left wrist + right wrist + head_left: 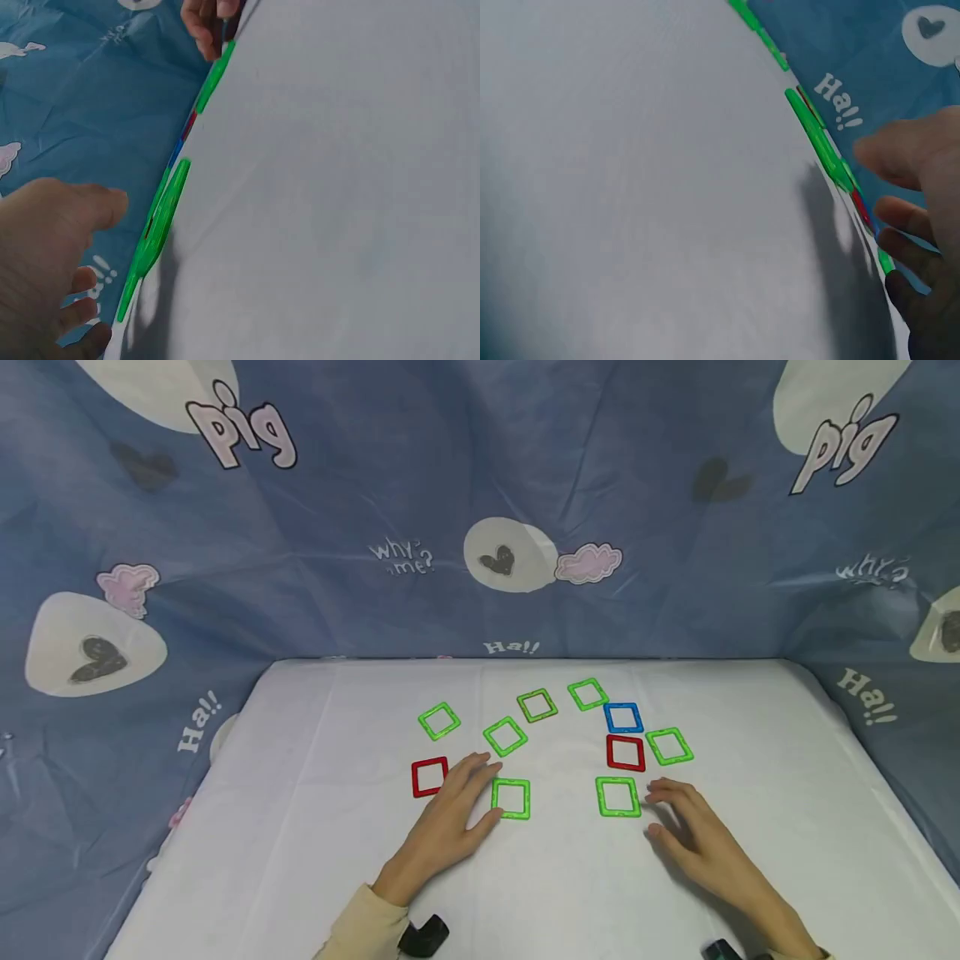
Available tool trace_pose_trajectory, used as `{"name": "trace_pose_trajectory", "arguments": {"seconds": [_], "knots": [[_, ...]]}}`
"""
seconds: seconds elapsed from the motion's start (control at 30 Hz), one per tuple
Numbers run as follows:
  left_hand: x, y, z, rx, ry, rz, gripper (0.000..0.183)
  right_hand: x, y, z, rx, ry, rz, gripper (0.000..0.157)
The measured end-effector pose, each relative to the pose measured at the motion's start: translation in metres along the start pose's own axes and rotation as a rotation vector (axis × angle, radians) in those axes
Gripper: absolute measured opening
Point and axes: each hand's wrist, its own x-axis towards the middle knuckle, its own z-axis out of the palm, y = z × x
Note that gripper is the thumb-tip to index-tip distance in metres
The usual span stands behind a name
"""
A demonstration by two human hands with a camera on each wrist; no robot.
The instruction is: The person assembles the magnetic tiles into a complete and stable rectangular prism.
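Note:
My left hand [450, 822] is over the white table with fingers spread, holding nothing. Its thumb tip overlaps the lower left corner of a green square magnetic-tile frame [528, 799], and its fingers cover the right side of a red square frame [416, 779]. To the right, my right hand [701, 843] is relaxed, fingers slightly bent and apart, with nothing in it. Just left of its fingertips lies another green square frame [619, 813]. In the left wrist view, the left hand [45, 255] has its thumb beside a green frame [161, 225]. The right wrist view shows the right hand [937, 195] similarly loose.
Farther back lie several more green frames, one [669, 731] right of a red frame [610, 752] and a blue frame [621, 705] behind that. A blue patterned cloth [360, 610] rises behind the white tabletop [562, 893]. A black wrist device [424, 936] sits by the left sleeve [367, 922].

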Motion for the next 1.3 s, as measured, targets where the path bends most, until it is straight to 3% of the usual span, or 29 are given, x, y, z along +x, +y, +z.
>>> {"name": "trace_pose_trajectory", "arguments": {"seconds": [0.3, 0.57, 1.03, 1.3], "knots": [[0.004, -0.003, 0.012, -0.083, -0.016, 0.015, 0.048, 0.012, 0.004, 0.010, 0.184, 0.064, -0.084, 0.029], [0.014, -0.004, 0.024, -0.119, -0.083, -0.003, 0.042, 0.016, 0.006, 0.014, 0.242, 0.054, -0.030, 0.021], [0.006, -0.008, 0.021, -0.104, -0.089, 0.023, 0.046, 0.017, 0.005, 0.019, 0.194, 0.013, -0.039, 0.024], [0.011, -0.008, 0.024, -0.053, -0.079, 0.095, 0.042, 0.017, 0.005, 0.017, 0.169, 0.013, -0.011, 0.023]]}}
